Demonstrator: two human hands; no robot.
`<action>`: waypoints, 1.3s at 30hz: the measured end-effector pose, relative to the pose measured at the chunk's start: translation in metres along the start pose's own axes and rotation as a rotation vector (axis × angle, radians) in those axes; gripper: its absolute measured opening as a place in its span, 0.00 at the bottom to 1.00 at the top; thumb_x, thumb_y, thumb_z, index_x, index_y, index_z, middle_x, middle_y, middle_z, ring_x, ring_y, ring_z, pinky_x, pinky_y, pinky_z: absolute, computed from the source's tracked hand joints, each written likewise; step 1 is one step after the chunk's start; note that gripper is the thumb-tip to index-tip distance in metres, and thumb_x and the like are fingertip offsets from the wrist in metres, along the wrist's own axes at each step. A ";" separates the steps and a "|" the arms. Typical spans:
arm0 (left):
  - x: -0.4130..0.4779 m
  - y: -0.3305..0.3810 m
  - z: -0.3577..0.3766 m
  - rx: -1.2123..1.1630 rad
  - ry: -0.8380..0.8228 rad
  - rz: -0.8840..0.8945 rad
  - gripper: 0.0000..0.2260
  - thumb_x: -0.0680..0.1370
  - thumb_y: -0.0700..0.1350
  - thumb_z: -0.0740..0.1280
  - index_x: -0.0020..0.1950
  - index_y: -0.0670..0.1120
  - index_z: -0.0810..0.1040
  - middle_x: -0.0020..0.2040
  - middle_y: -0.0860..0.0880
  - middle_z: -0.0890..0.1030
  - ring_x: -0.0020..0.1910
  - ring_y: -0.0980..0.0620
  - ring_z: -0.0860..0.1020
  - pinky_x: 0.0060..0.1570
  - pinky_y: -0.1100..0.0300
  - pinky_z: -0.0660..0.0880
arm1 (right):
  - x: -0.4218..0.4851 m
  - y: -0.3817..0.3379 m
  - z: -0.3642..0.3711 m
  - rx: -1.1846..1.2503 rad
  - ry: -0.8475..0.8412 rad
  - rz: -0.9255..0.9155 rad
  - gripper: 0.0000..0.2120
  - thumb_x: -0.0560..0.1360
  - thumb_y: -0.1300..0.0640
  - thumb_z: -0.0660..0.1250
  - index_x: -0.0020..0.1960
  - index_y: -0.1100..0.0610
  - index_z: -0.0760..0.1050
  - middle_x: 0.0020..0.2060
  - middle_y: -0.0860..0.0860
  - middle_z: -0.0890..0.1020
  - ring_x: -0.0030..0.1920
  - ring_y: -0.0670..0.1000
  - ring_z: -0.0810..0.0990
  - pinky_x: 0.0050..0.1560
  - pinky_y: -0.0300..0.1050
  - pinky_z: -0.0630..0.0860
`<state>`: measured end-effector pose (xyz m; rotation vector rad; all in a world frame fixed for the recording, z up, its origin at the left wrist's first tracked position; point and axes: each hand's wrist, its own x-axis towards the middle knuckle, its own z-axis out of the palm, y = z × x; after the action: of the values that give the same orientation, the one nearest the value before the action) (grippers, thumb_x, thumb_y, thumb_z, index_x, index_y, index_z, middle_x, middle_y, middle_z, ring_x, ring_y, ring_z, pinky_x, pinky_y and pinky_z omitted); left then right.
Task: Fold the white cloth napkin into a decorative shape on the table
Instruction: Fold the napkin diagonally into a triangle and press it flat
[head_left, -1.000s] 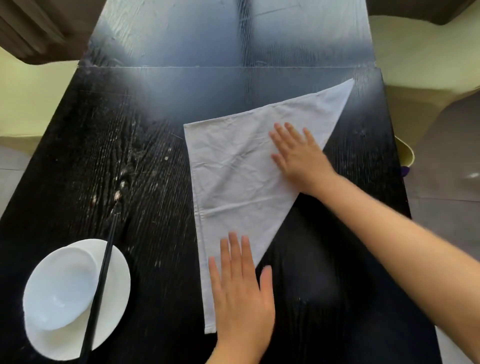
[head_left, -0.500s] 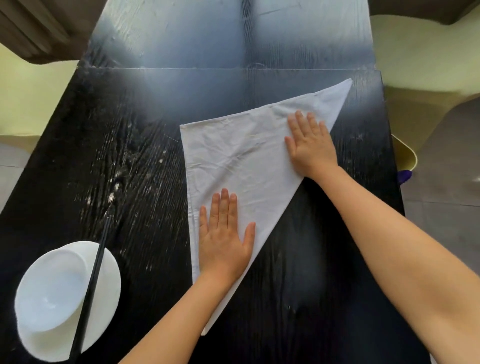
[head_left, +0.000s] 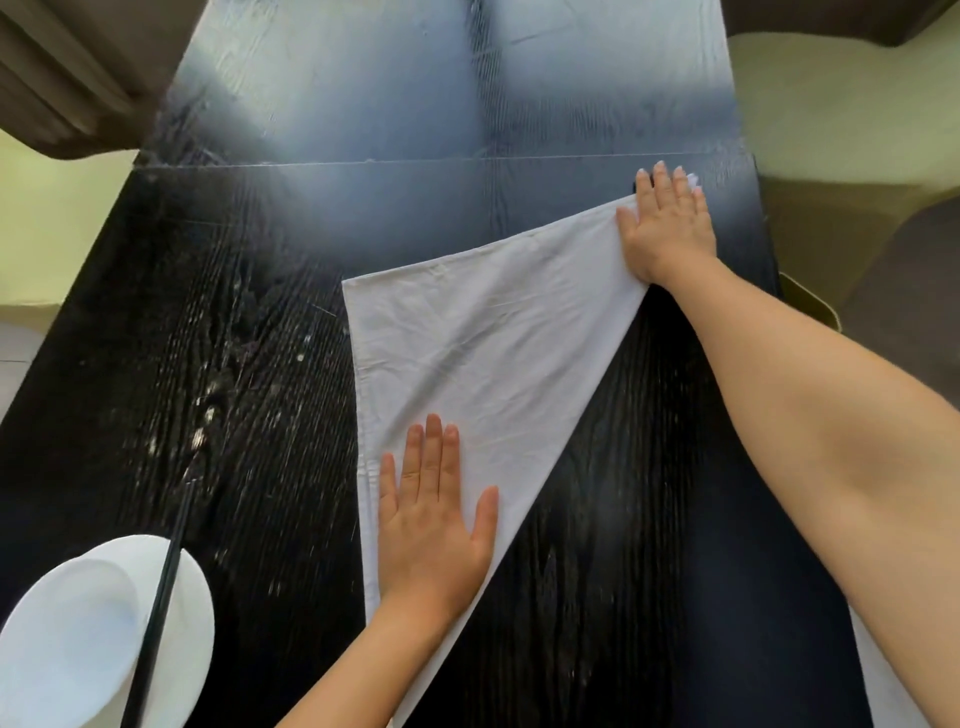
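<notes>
The white cloth napkin (head_left: 483, 332) lies flat on the black table (head_left: 249, 364), folded into a triangle with its long folded edge running from far right to near centre. My left hand (head_left: 434, 525) presses flat on the near part of the napkin, fingers together and extended. My right hand (head_left: 665, 223) lies flat over the far right tip of the triangle, covering that corner, fingers stretched out. Neither hand grips the cloth.
A white bowl on a white plate (head_left: 78, 639) sits at the near left with black chopsticks (head_left: 158, 597) laid across it. The table's right edge runs close to my right hand. Pale chairs (head_left: 831, 104) stand on both sides of the table.
My right hand slid along the napkin toward the far right tip and now covers it. My left hand moved up from the near corner onto the cloth, then held near there.
</notes>
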<state>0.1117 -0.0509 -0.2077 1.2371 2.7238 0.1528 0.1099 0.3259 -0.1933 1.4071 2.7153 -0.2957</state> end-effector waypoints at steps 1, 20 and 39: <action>0.000 0.000 0.000 0.001 0.000 0.000 0.31 0.79 0.60 0.39 0.76 0.43 0.51 0.77 0.45 0.52 0.76 0.50 0.50 0.72 0.47 0.47 | 0.003 0.000 0.000 0.006 0.006 0.014 0.28 0.80 0.46 0.43 0.76 0.57 0.43 0.76 0.54 0.45 0.76 0.54 0.41 0.75 0.51 0.39; -0.029 0.025 0.003 -0.023 0.024 -0.196 0.32 0.79 0.59 0.41 0.74 0.38 0.57 0.75 0.40 0.58 0.74 0.45 0.56 0.71 0.45 0.49 | -0.242 -0.073 0.045 0.129 -0.006 -0.325 0.29 0.78 0.47 0.43 0.75 0.61 0.52 0.75 0.58 0.53 0.76 0.56 0.49 0.72 0.50 0.40; -0.077 0.070 -0.050 -0.525 -0.117 -0.076 0.32 0.72 0.52 0.41 0.76 0.42 0.52 0.77 0.42 0.50 0.76 0.46 0.46 0.72 0.55 0.39 | -0.287 0.003 0.022 0.245 -0.119 -0.424 0.26 0.75 0.68 0.56 0.73 0.59 0.60 0.74 0.56 0.59 0.75 0.55 0.53 0.73 0.51 0.47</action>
<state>0.2047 -0.0646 -0.1407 0.9526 2.3966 0.7088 0.2778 0.0931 -0.1722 0.8006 2.9279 -0.7315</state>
